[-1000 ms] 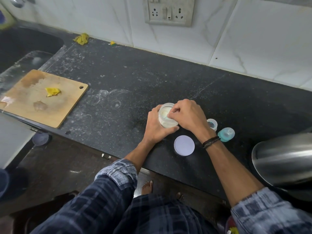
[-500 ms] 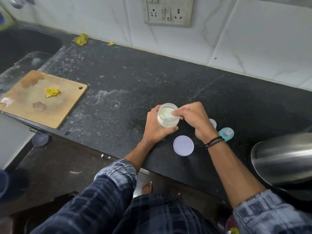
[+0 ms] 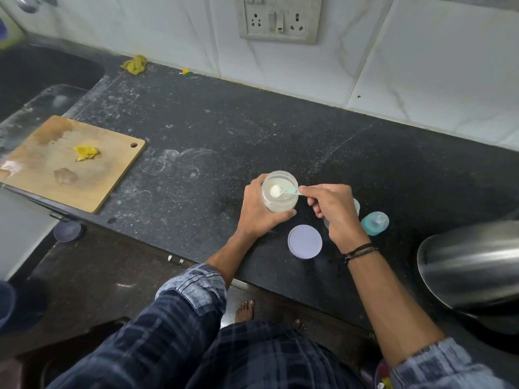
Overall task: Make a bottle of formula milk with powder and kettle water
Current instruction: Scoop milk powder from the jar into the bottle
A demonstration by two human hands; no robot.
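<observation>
A clear jar of white powder (image 3: 280, 202) stands open on the black counter (image 3: 252, 130). My left hand (image 3: 257, 213) grips its side. My right hand (image 3: 334, 211) pinches the handle of a small teal scoop (image 3: 283, 191), heaped with powder, over the jar's mouth. The jar's pale lid (image 3: 305, 241) lies flat on the counter in front of the jar. Behind my right hand stands the feeding bottle (image 3: 356, 206), mostly hidden. Its teal cap with the teat (image 3: 375, 223) sits just to the right. The steel kettle (image 3: 471, 265) fills the right edge.
A wooden cutting board (image 3: 70, 161) with a yellow scrap lies at the left, beside a dark sink (image 3: 42, 74). A yellow cloth (image 3: 135, 64) sits by the tiled wall. A socket plate (image 3: 279, 19) is on the wall above.
My right hand has drawn back to the right out of the jar, lifting the scoop full of powder to the jar's mouth. My left hand has kept its hold on the jar.
</observation>
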